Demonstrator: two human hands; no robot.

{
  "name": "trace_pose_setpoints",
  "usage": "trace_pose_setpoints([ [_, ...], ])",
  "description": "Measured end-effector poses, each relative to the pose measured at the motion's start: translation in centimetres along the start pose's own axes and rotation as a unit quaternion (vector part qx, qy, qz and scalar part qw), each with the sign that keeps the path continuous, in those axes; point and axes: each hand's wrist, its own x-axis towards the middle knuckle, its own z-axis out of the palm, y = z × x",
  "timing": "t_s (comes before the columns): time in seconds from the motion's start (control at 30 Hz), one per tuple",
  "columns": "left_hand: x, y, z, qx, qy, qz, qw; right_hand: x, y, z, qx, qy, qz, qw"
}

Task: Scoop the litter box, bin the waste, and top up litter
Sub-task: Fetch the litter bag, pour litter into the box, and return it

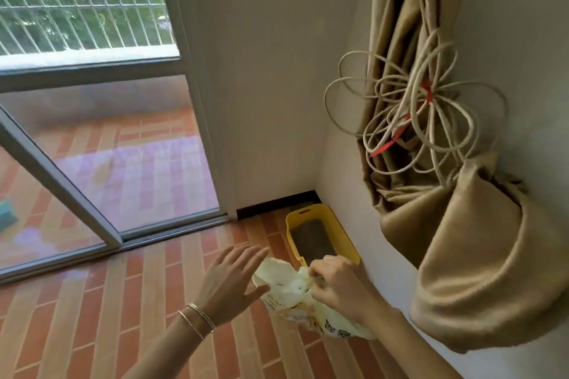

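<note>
A yellow litter box with grey litter inside stands on the brick floor in the corner by the wall. Just in front of it I hold a crumpled pale yellow bag with dark print. My right hand grips the bag's top edge, fingers curled round the crumpled plastic. My left hand hovers beside the bag's left side with fingers spread and straight, close to the bag or just touching it. No scoop is in view.
A tied-up tan curtain with a bundle of looped cord hangs on the right wall, bulging out above the box. A glass sliding door fills the left. Brick floor stretches in front.
</note>
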Motion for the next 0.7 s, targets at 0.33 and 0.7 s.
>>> trace_pose_setpoints([
  [0.33, 10.1, -11.3, 1.5, -0.017, 0.016, 0.086, 0.996, 13.1, 1.4, 1.0, -0.020, 0.014, 0.070, 0.997],
  [0.7, 18.7, -25.4, 3.7, -0.044, -0.067, 0.221, 0.972, 24.1, 1.4, 6.8, 0.035, 0.027, 0.248, 0.968],
])
